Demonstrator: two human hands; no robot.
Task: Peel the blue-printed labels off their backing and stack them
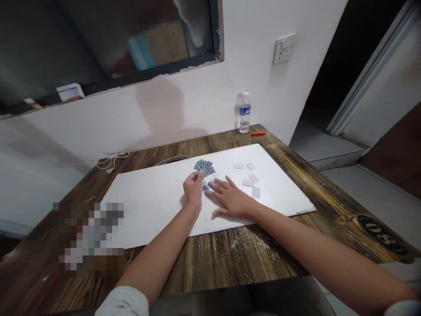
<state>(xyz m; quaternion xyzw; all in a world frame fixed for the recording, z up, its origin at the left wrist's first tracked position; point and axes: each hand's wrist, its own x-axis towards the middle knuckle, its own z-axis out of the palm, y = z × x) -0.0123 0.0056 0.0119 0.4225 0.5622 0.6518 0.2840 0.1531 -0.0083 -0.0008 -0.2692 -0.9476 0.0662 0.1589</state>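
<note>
Left hand (193,188): curled in, thumb and fingers narrow, held at the lower edge of a fanned cluster of small blue, white and dark printed paper cards (203,166). Whether a card is actually gripped there can't be told; the fingertips are partly hidden.

Right hand (232,197): wide, palm down, fingers spread flat over the large white rectangular board (158,193). A small group of blue-and-white printed pieces (206,185) is partly covered by its fingertips, between the 2 hands. Nothing is seen gripped by it.

Card location: the fanned cluster is seen near the far edge of the board, just beyond the left hand. To the right of the right hand, 5 small pale, plain-faced rectangular cards (255,192) are scattered on the board: 2 farther back, 3 nearer, some touching or overlapping.

The board is laid at a slant on the dark brown wood-grained worktop (223,259). White specks are scattered along the near edge of the worktop.

At the far right corner, a clear plastic bottle with a blue label (244,116) is stood upright by the white wall (210,101), with a thin red stick-shaped object (258,133) laid just beside it. A white coiled cord (112,160) is left at the far left. At the right, a black oval plate with gold numerals (381,234) is seen on the wood.
</note>
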